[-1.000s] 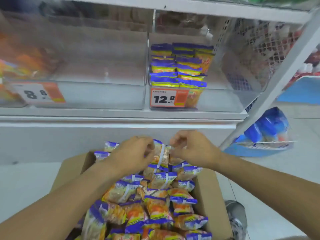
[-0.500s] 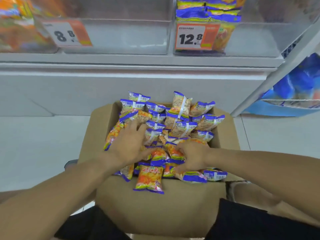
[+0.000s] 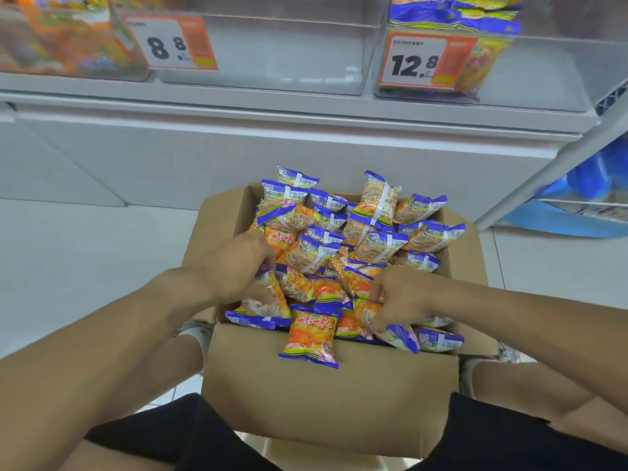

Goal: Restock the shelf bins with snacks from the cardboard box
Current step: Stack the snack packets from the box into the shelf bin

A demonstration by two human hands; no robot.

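An open cardboard box stands on the floor between my knees, heaped with several small orange and purple snack packets. My left hand is in the near left of the heap, its fingers curled round snack packets. On the near right, my right hand grips a snack packet at the box's front edge. One snack packet hangs over the front wall. Above, a clear shelf bin with a 12.8 price tag holds the same snacks.
A clear bin behind an 8.8 tag sits at the shelf's middle, and another bin with orange packs at the left. A slanted shelf post and blue bags are at the right. White floor tiles lie to the left.
My view dropped from the shelf to the box. Both hands came down from the far side of the heap to its near part and closed on packets.
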